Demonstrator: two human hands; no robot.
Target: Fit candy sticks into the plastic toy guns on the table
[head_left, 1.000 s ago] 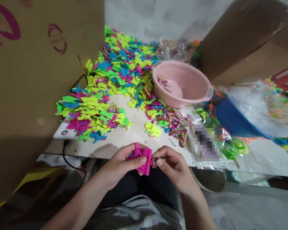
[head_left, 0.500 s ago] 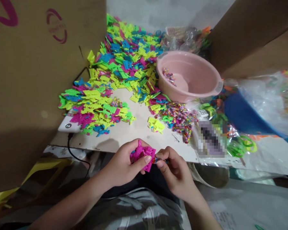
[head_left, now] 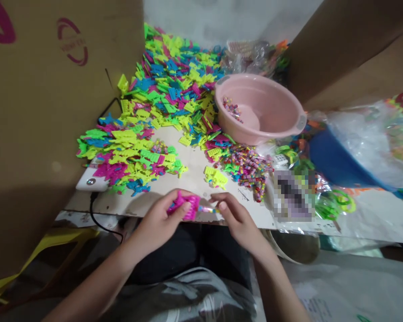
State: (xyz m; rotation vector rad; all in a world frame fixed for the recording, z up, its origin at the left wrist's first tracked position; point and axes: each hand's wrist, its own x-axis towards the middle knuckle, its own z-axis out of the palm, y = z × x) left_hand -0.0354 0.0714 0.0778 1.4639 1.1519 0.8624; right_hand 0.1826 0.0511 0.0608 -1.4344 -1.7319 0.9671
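Note:
My left hand (head_left: 166, 217) is closed around a bright pink plastic toy piece (head_left: 190, 209) with a ribbed surface, held just above the table's front edge. A thin multicoloured stick (head_left: 208, 209), blurred, juts from the right side of that piece. At its outer end is my right hand (head_left: 237, 219), thumb and forefinger apart; whether it touches the stick is hard to see. Beyond my hands lies a yellow plastic piece (head_left: 215, 177). Behind it to the right is a heap of similar small multicoloured sticks (head_left: 248, 163).
Pink, yellow, green and blue plastic pieces (head_left: 174, 85) cover the table's back and left. A pink basin (head_left: 265, 127) holds some sticks. Cardboard boxes (head_left: 53, 112) flank the table. A white device (head_left: 92, 182) with a cable sits left; a blue container (head_left: 339, 161) stands right.
Both hands have risen slightly and the pink piece has shifted up and left. My right fingers, pinched at the stick before, have parted, and more of the stick shows. The view has shifted a little.

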